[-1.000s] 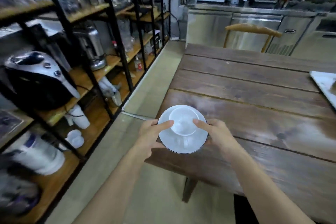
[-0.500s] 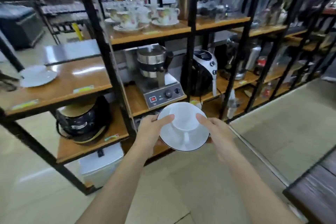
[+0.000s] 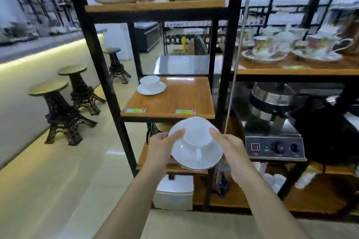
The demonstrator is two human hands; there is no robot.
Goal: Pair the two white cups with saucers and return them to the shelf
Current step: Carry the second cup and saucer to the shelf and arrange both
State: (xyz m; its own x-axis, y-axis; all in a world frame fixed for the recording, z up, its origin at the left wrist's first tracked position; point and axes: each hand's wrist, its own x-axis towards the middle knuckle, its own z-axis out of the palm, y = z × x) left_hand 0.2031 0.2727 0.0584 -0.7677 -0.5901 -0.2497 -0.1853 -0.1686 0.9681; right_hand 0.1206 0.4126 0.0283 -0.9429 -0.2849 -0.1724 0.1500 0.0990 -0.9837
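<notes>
A black metal-framed shelf unit (image 3: pixel 108 75) with wooden boards fills the view. Its middle wooden shelf board (image 3: pixel 174 99) carries one white cup (image 3: pixel 149 80) seated on a white saucer (image 3: pixel 151 89) at the rear left corner; the remainder of that board is bare apart from two labels on the front edge. A waffle-maker appliance (image 3: pixel 274 128) stands in the bay to the right, and floral cups and saucers (image 3: pixel 291 48) occupy the board above it. Three tower-legged stools (image 3: pixel 58 106) stand on the floor at left. In front of and below the middle board, both hands hold a second saucer (image 3: pixel 196 157) carrying a second cup (image 3: pixel 197 134). The left hand (image 3: pixel 161 147) grips the saucer's left rim with the thumb pressed to the cup. The right hand (image 3: pixel 231 149) grips the right rim likewise.
</notes>
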